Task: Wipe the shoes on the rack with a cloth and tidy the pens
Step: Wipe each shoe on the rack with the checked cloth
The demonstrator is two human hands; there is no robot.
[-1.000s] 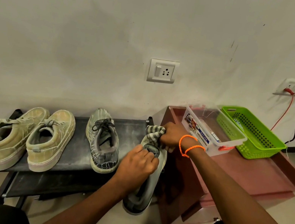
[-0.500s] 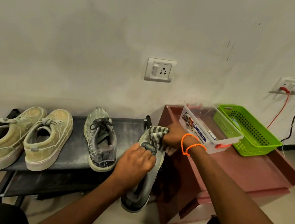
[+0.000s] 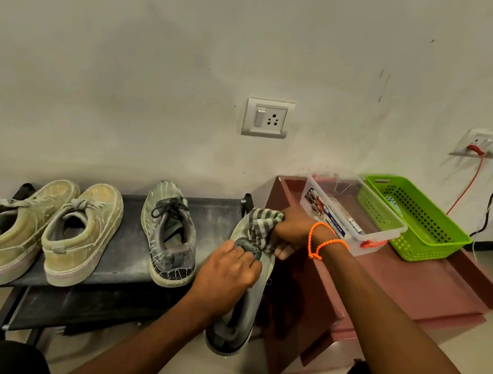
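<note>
**Grey shoe held and wiped beside the rack**

At the right end of the rack [image 3: 126, 264], a grey shoe [image 3: 242, 305] is held with its heel hanging out past the rack's front edge and its toe pointing toward the wall. The left hand [image 3: 228, 274] is curled over the shoe's middle and grips it by the tongue. A striped cloth [image 3: 259, 227] is bunched in the right hand [image 3: 291, 231], whose fingers are closed around it, and is pressed on the toe end of the shoe. Two orange cords [image 3: 322, 241] are worn on the right wrist.

On the rack's top shelf, the matching grey shoe [image 3: 169, 234] is set just left of the held one, laces up. A pair of tan shoes [image 3: 43, 230] is placed farther left, side by side.

To the right of the rack, a maroon tabletop [image 3: 435, 286] carries a clear plastic box [image 3: 352, 213] with at least one pen visible inside, and a green basket [image 3: 417, 218] stands touching its far side. A wall socket [image 3: 267, 118] is mounted above the rack.
</note>
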